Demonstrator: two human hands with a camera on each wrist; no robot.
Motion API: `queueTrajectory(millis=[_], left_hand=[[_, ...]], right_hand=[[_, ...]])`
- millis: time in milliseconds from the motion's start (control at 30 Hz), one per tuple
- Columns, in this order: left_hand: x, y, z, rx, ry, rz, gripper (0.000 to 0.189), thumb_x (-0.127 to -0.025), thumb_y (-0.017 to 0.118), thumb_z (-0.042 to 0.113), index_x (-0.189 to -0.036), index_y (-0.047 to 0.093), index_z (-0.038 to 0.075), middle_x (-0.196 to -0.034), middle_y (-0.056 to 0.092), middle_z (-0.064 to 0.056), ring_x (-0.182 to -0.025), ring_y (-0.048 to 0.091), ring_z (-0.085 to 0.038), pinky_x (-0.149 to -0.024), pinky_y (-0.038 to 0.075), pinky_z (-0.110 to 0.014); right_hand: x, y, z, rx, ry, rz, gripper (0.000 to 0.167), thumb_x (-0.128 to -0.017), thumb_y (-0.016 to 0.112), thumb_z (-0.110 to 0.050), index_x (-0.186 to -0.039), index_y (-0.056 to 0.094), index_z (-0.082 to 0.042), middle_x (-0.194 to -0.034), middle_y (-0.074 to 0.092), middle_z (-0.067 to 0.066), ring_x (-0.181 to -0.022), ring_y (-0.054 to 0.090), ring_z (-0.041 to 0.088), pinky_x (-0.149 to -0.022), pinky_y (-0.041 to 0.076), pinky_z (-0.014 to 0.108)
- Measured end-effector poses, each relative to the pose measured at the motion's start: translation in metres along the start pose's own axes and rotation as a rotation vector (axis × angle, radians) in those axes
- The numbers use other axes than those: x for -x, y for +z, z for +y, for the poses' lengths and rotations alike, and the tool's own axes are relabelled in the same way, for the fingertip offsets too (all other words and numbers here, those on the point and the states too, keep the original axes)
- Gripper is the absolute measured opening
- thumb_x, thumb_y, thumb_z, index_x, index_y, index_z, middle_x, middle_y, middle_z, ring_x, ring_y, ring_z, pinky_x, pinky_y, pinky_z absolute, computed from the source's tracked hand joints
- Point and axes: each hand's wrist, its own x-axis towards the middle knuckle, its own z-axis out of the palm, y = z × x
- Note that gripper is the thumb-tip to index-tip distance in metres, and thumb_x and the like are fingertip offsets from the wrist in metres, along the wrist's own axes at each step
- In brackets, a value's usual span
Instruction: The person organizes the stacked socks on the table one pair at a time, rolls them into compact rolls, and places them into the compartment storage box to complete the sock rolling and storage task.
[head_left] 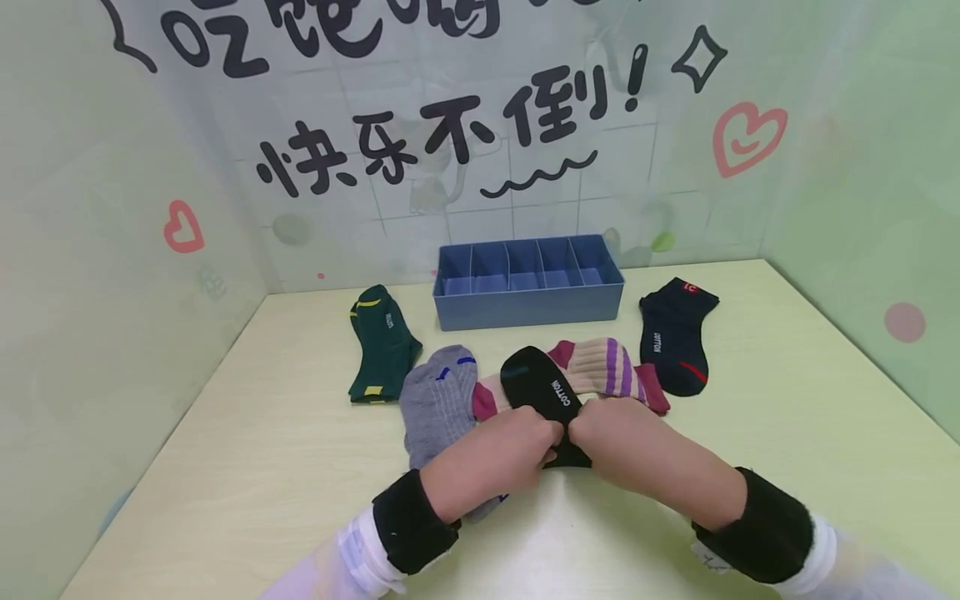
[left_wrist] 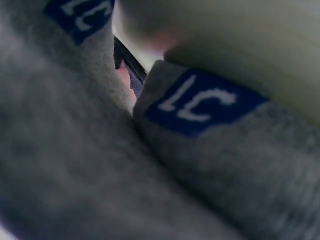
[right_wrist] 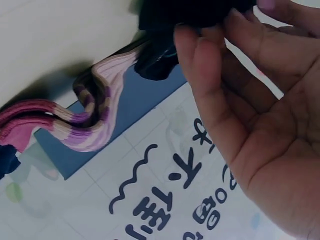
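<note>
A black sock (head_left: pixel 531 375) with COTTON lettering is held between both hands over the table. My left hand (head_left: pixel 513 446) grips its left edge with curled fingers. On the opposite edge, the right hand (head_left: pixel 618 437) pinches it. The right wrist view shows thumb and fingers of the right hand (right_wrist: pixel 270 130) at the dark cloth (right_wrist: pixel 185 12). Grey socks (head_left: pixel 438 404) lie under and beside the left forearm; their grey knit (left_wrist: pixel 75 145) and blue label (left_wrist: pixel 195 105) fill the left wrist view. Behind the black sock is a striped pink-and-purple pair (head_left: pixel 596 367), partly covered.
A blue box (head_left: pixel 528 311) with several compartments stands at the back, against the printed wall sheet (head_left: pixel 315 225). Green socks (head_left: pixel 382 350) lie to its left. Navy socks (head_left: pixel 675 333) with red marks lie to its right.
</note>
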Motion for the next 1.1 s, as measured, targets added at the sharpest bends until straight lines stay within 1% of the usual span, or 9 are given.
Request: queueTrajectory(millis=[167,333,467,600,700,767,867,967,1100], left_hand=[[0.000,-0.001,0.001,-0.014,-0.013,0.020,0.006,-0.100,0.074,0.015,-0.105,0.079,0.014,-0.091,0.074,0.001,-0.074,0.059,-0.008,-0.081,0.061,-0.021],[0.001,-0.001,0.002,-0.108,-0.003,0.042,0.009,-0.099,0.075,0.015,-0.107,0.080,0.015,-0.102,0.072,-0.001,-0.080,0.060,-0.009,-0.086,0.062,-0.024],[0.003,0.000,0.003,-0.215,0.006,0.078,0.010,-0.099,0.076,0.019,-0.108,0.079,0.016,-0.100,0.073,-0.001,-0.078,0.062,-0.009,-0.075,0.061,-0.024],[0.003,0.002,0.006,-0.232,-0.009,0.092,0.022,-0.099,0.076,0.018,-0.120,0.073,0.015,-0.105,0.076,-0.002,-0.085,0.069,-0.012,-0.075,0.064,-0.028],[0.003,0.003,0.007,-0.265,0.005,0.094,0.021,-0.100,0.075,0.017,-0.120,0.072,0.016,-0.105,0.077,0.000,-0.086,0.071,-0.012,-0.076,0.064,-0.029],[0.004,0.004,0.009,-0.302,0.021,0.093,0.018,-0.100,0.077,0.024,-0.116,0.074,0.018,-0.103,0.077,0.001,-0.086,0.070,-0.012,-0.077,0.064,-0.028],[0.004,0.004,0.012,-0.344,0.040,0.077,0.029,-0.096,0.081,0.037,-0.118,0.076,0.019,-0.109,0.077,0.003,-0.094,0.068,-0.013,-0.082,0.063,-0.028],[0.004,0.004,0.014,-0.356,0.049,0.065,0.037,-0.091,0.084,0.044,-0.118,0.076,0.020,-0.112,0.076,0.004,-0.099,0.065,-0.013,-0.084,0.062,-0.027],[0.004,0.003,0.016,-0.330,0.058,0.069,0.026,-0.092,0.085,0.037,-0.110,0.078,0.020,-0.102,0.076,0.005,-0.091,0.065,-0.011,-0.077,0.062,-0.025]], right_hand=[[0.006,0.003,-0.007,0.166,-0.097,0.040,0.013,-0.086,0.086,-0.018,-0.087,0.079,-0.007,-0.074,0.066,0.006,-0.064,0.054,0.018,-0.053,0.053,0.032],[0.004,0.004,-0.008,0.263,-0.153,0.045,0.014,-0.085,0.087,-0.019,-0.091,0.081,-0.009,-0.077,0.068,0.007,-0.066,0.056,0.019,-0.056,0.054,0.030],[0.000,0.003,-0.001,0.163,-0.127,-0.026,0.012,-0.083,0.085,-0.015,-0.088,0.077,-0.008,-0.075,0.064,0.005,-0.063,0.052,0.018,-0.056,0.053,0.032],[-0.002,0.003,0.005,0.042,-0.080,-0.089,0.012,-0.082,0.083,-0.012,-0.079,0.072,-0.009,-0.069,0.059,0.002,-0.058,0.048,0.016,-0.054,0.047,0.032],[-0.003,0.002,0.009,-0.035,-0.052,-0.136,0.015,-0.085,0.084,-0.015,-0.080,0.071,-0.010,-0.070,0.058,0.000,-0.059,0.048,0.015,-0.057,0.046,0.031],[-0.003,0.001,0.011,-0.084,-0.038,-0.165,0.015,-0.088,0.084,-0.017,-0.082,0.071,-0.010,-0.072,0.059,0.000,-0.061,0.049,0.014,-0.059,0.047,0.030],[-0.003,0.000,0.014,-0.155,-0.021,-0.199,0.013,-0.090,0.083,-0.016,-0.087,0.072,-0.010,-0.075,0.059,0.001,-0.064,0.051,0.014,-0.061,0.047,0.029],[-0.002,-0.001,0.017,-0.238,-0.010,-0.250,0.019,-0.092,0.081,-0.012,-0.078,0.068,-0.014,-0.069,0.055,-0.002,-0.062,0.049,0.012,-0.059,0.042,0.027],[-0.002,-0.002,0.021,-0.357,-0.001,-0.287,0.028,-0.093,0.078,-0.008,-0.073,0.062,-0.017,-0.062,0.050,-0.006,-0.059,0.047,0.008,-0.058,0.038,0.024]])
